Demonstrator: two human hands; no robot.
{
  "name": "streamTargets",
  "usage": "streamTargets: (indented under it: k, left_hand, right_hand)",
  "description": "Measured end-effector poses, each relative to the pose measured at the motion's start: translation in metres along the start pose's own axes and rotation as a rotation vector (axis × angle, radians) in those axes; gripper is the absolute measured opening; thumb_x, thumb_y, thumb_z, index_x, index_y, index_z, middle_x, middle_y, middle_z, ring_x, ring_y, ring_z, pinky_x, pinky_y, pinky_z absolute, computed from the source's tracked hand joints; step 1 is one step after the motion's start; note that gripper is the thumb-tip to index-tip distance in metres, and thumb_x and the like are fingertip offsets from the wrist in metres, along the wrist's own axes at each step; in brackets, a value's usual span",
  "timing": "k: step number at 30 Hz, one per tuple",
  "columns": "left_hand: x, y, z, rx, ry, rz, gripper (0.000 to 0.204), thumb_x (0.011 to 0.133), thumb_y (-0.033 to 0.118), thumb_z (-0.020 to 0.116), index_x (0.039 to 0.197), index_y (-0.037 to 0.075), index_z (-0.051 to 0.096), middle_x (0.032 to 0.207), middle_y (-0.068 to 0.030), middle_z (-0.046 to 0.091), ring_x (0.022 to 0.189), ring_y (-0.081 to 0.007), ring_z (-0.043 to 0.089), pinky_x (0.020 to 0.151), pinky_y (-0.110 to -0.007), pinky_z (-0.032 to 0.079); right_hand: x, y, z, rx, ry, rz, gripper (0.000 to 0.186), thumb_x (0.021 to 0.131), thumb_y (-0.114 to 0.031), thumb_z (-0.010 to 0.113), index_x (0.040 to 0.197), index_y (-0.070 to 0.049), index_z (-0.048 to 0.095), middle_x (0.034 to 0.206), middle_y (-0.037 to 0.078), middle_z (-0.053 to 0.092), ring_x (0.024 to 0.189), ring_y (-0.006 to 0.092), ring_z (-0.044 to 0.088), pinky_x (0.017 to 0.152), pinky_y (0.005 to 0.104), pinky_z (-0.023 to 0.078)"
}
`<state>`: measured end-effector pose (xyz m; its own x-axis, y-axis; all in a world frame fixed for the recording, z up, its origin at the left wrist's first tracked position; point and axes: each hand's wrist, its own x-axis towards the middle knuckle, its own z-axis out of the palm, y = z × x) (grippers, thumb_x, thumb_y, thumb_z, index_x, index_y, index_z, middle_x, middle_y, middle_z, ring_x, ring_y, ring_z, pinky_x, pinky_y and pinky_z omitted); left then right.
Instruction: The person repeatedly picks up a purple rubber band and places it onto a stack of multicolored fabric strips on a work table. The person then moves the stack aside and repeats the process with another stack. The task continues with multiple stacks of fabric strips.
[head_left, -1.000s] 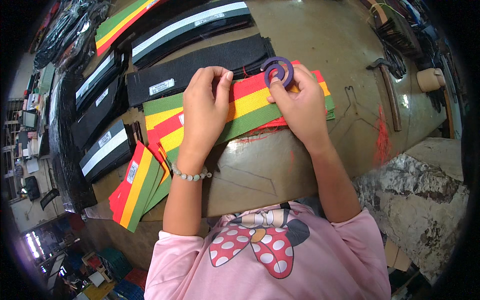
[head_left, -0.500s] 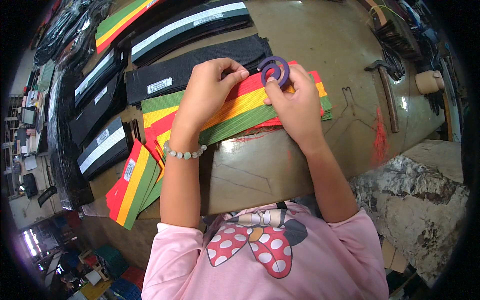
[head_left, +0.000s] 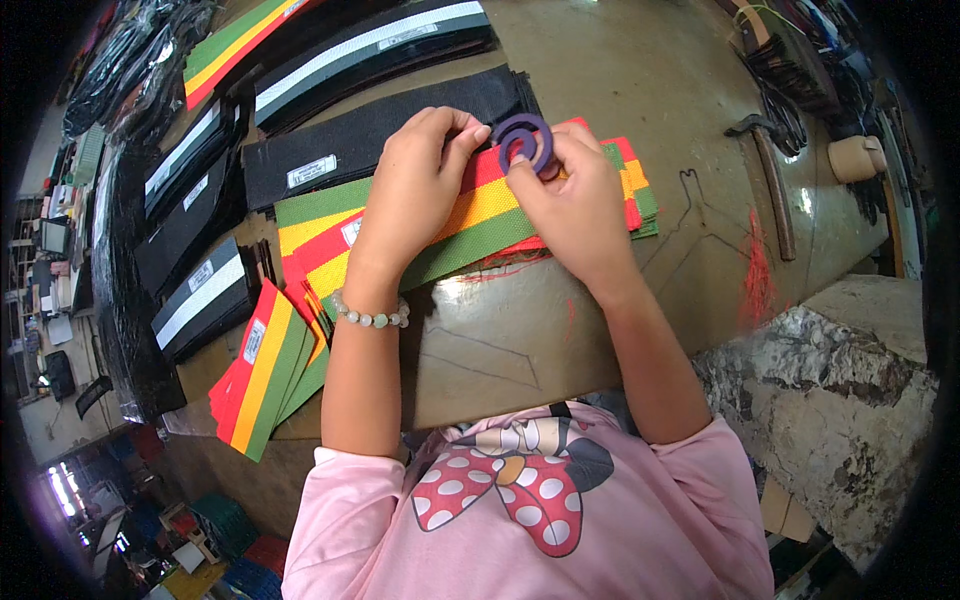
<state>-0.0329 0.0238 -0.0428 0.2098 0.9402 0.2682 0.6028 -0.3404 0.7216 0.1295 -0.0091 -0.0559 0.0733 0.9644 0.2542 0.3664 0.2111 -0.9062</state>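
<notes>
My right hand (head_left: 575, 195) holds a dark purple spiral-shaped piece (head_left: 526, 145) between thumb and fingers, just over the far edge of a stack of red, yellow and green striped fabric strips (head_left: 480, 232). To its left, my left hand (head_left: 425, 170) is closed in a pinch, thumb against forefinger, near the spiral. Whatever those fingertips hold, if anything, is too small to make out. The wrist and hand on that side cover part of the striped stack. A pale label shows partly beside the left wrist.
Black fabric strips (head_left: 390, 125) lie behind the hands, with grey-and-white striped ones (head_left: 380, 45) farther back. Fanned striped strips (head_left: 262, 370) lie at the table's near left. A hammer (head_left: 772, 190), red threads (head_left: 757, 270) and a tape roll (head_left: 857, 160) are at the right.
My right hand has shifted slightly left with the purple spiral, closer to my left fingertips. My left hand keeps its pinch and has moved a little left and up.
</notes>
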Motion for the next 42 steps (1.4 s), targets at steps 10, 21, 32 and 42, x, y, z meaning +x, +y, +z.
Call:
streamTargets:
  k: [10,21,32,42]
  left_hand:
    - [0.000,0.001,-0.002,-0.007,0.077,-0.106,0.020,0.095,0.015,0.064,0.097,-0.005,0.068,0.090,-0.0202,0.069,0.081,-0.0309,0.068,0.076,-0.037,0.052]
    - [-0.020,0.009,-0.031,0.105,-0.078,-0.054,0.021,0.083,0.007,0.074,0.103,0.000,0.075,0.082,-0.0155,0.067,0.071,-0.0255,0.065,0.069,-0.035,0.052]
    - [-0.011,-0.003,-0.019,0.205,-0.034,-0.015,0.017,0.090,0.018,0.069,0.092,0.002,0.071,0.090,-0.0154,0.066,0.083,-0.0372,0.064,0.074,-0.043,0.051]
    - [-0.019,-0.016,-0.016,0.105,0.063,0.058,0.019,0.094,0.020,0.065,0.095,0.001,0.066,0.091,-0.0168,0.065,0.084,-0.0377,0.064,0.074,-0.043,0.051]
  right_hand:
    - [-0.003,0.002,-0.003,0.123,-0.001,0.028,0.012,0.084,-0.006,0.067,0.083,0.005,0.063,0.090,0.011,0.058,0.070,0.0157,0.058,0.061,0.0292,0.049]
    - [-0.006,-0.003,0.003,-0.021,-0.091,0.013,0.014,0.089,-0.009,0.065,0.095,0.004,0.064,0.094,0.010,0.062,0.082,0.0157,0.056,0.066,0.0288,0.046]
    - [-0.005,-0.003,0.008,-0.152,-0.048,-0.099,0.022,0.085,-0.017,0.065,0.095,0.003,0.064,0.105,0.020,0.064,0.098,0.0380,0.059,0.089,0.0438,0.049]
    - [-0.006,-0.003,0.010,-0.084,-0.056,-0.064,0.029,0.086,-0.019,0.064,0.100,0.006,0.064,0.112,0.021,0.063,0.104,0.0378,0.059,0.092,0.0434,0.048]
